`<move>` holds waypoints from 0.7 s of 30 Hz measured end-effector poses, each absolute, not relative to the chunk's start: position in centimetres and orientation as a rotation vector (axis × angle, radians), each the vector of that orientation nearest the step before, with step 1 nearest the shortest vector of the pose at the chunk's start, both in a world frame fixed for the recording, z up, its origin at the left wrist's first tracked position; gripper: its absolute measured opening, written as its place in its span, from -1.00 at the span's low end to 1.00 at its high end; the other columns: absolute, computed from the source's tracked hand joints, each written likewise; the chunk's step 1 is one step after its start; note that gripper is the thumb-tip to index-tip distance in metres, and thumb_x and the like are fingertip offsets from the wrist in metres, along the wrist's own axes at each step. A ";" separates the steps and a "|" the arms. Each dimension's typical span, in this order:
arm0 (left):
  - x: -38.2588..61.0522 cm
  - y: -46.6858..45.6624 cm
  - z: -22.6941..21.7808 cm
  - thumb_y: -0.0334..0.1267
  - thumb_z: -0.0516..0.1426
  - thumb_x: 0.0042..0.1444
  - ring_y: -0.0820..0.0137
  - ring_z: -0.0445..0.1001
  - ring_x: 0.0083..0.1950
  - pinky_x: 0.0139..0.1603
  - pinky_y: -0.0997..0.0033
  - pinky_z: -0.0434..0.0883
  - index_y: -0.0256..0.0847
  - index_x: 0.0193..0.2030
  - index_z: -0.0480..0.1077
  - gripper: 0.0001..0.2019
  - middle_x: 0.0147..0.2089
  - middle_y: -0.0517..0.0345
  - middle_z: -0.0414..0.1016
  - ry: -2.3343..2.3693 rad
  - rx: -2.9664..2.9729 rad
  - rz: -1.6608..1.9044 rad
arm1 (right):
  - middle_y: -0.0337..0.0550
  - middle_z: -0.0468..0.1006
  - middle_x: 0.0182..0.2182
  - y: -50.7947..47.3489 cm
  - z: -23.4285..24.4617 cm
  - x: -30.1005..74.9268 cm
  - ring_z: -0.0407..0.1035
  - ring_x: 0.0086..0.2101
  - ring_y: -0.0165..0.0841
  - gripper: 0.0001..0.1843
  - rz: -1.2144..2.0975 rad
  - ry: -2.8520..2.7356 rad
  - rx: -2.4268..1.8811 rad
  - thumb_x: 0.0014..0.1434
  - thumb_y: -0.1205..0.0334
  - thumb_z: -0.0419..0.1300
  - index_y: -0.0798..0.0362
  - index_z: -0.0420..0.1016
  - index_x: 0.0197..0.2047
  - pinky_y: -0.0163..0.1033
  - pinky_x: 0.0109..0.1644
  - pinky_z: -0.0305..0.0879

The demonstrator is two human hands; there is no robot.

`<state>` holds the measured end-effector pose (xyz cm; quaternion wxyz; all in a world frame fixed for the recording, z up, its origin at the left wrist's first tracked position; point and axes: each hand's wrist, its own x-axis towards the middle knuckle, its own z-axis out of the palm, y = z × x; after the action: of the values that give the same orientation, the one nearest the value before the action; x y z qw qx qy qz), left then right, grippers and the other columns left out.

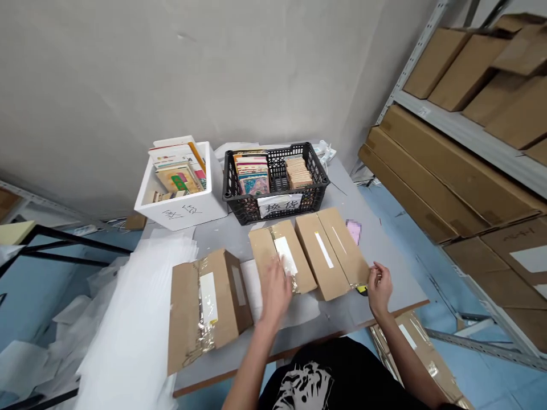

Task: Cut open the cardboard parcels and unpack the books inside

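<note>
Three taped cardboard boxes lie on the grey table (384, 250). My left hand (276, 290) lies flat, fingers spread, on the near end of the middle box (280, 250). My right hand (379, 287) has its fingers curled at the near right corner of the right-hand box (331, 250), beside a small yellow and black object (362, 290). A larger box (205, 304) sits to the left, near the table's front edge.
At the back stand a white bin (182, 213) and a black crate (273, 196), both holding books. White foam sheets (128, 319) pile up at the left. Metal shelving (470, 131) with long cartons lines the right. Another carton (421, 353) lies on the floor.
</note>
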<state>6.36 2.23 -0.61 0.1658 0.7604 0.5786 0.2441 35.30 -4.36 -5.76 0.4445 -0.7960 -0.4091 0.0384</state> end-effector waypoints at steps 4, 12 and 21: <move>16.4 2.6 -1.1 -0.09 -0.11 0.28 0.11 -0.02 0.43 0.37 -0.06 0.07 -0.26 0.35 0.10 -0.46 0.40 -0.08 0.08 1.322 2.398 0.500 | 0.08 0.44 -0.18 -5.0 -9.8 39.6 0.34 -0.19 -0.20 -0.47 0.261 -1.014 -2.032 0.28 0.03 -0.27 0.18 0.38 -0.06 -0.05 -0.04 0.26; 20.1 3.1 -4.0 0.04 -0.08 0.24 0.07 -0.12 0.45 0.39 -0.19 -0.12 -0.12 0.39 0.01 -0.38 0.45 0.01 -0.05 1.416 2.546 0.381 | 0.15 0.41 -0.07 -5.1 -15.2 41.7 0.28 0.01 -0.09 -0.56 0.594 -1.420 -2.489 0.12 0.26 0.04 0.23 0.35 0.06 -0.09 0.10 0.18; 20.2 2.9 -4.1 0.04 -0.08 0.24 0.10 -0.17 0.47 0.39 -0.17 -0.14 -0.10 0.40 -0.03 -0.38 0.45 0.03 -0.06 1.443 2.584 0.332 | 0.04 0.54 -0.19 -2.7 -16.7 42.3 0.46 -0.19 -0.16 -0.68 0.872 -1.486 -2.597 0.11 0.18 0.09 0.11 0.49 -0.10 -0.15 -0.20 0.33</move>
<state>20.22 2.90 -4.06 0.0817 0.8647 0.4829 0.1110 42.32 -2.71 -16.71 0.0124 -0.8333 -0.4766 0.2799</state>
